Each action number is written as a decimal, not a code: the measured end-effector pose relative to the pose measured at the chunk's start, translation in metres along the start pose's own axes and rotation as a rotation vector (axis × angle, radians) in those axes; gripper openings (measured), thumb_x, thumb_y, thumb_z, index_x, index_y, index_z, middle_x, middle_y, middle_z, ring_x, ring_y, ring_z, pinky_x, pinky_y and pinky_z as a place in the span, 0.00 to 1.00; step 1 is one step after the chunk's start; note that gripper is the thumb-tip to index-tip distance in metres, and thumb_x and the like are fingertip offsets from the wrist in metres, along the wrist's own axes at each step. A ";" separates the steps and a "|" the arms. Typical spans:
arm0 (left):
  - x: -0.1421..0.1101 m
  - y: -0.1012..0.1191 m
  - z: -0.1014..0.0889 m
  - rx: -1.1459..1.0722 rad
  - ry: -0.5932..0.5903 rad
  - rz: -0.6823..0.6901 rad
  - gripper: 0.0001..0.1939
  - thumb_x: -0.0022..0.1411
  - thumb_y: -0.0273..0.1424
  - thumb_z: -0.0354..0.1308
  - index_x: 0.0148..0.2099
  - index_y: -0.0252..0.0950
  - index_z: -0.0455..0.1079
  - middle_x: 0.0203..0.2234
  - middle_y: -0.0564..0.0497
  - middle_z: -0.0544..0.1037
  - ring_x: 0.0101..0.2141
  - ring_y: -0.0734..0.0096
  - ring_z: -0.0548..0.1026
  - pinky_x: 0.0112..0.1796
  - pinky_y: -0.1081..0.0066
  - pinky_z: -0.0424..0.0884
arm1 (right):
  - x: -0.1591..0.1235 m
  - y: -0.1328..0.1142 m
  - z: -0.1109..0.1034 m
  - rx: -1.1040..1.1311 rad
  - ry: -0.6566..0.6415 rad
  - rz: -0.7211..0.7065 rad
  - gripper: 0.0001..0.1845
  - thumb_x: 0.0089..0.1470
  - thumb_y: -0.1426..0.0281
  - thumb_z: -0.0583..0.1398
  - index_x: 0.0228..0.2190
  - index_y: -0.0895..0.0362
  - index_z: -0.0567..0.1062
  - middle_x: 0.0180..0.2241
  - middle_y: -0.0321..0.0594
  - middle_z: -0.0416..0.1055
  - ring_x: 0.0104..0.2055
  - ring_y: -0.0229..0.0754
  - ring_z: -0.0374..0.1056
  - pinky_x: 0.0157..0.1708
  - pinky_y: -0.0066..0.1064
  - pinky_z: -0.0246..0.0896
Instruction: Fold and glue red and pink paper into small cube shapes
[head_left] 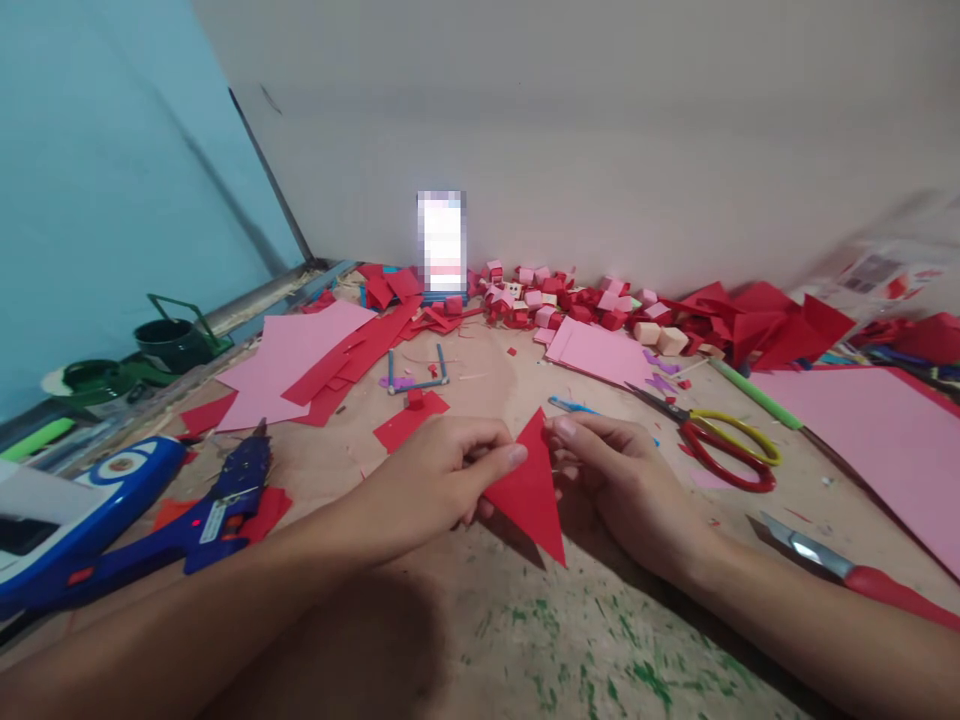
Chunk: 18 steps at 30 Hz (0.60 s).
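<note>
Left hand [454,468] pinched; right hand [626,470] likewise, lower fingers [576,468] seemingly curled; forearms [247,590] angled inward.

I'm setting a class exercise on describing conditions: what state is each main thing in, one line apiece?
Red paper triangle: held
Left hand: pinching the triangle
Right hand: fingers at the triangle's edge
Phone: upright, screen lit
Hot-glue gun: lying down, red light on
Scissors: lying flat, blades apparently closed
Red-handled knife: lying down, blade bare
</note>
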<state>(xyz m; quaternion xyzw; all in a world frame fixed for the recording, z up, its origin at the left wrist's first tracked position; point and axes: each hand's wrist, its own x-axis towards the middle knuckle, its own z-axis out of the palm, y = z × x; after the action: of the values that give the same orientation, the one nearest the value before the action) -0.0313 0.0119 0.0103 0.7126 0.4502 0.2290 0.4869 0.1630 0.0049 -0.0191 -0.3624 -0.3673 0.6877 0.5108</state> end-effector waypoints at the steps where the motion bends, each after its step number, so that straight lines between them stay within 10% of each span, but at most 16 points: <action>1: 0.000 0.001 0.000 -0.033 0.022 -0.005 0.18 0.73 0.40 0.53 0.32 0.36 0.69 0.19 0.58 0.69 0.20 0.76 0.69 0.23 0.76 0.63 | -0.001 0.000 -0.001 -0.043 -0.016 -0.003 0.14 0.48 0.60 0.76 0.27 0.57 0.83 0.23 0.34 0.72 0.24 0.34 0.66 0.26 0.27 0.64; 18: 0.001 0.000 0.000 -0.175 0.049 -0.078 0.17 0.69 0.39 0.57 0.30 0.36 0.68 0.19 0.56 0.73 0.19 0.76 0.69 0.22 0.76 0.63 | -0.001 -0.004 -0.003 -0.347 0.006 -0.027 0.18 0.43 0.54 0.76 0.23 0.56 0.85 0.22 0.37 0.76 0.25 0.36 0.66 0.26 0.29 0.61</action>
<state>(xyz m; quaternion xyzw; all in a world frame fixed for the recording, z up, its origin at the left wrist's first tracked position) -0.0305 0.0128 0.0104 0.6434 0.4678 0.2656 0.5447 0.1676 0.0048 -0.0170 -0.4421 -0.4840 0.6059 0.4508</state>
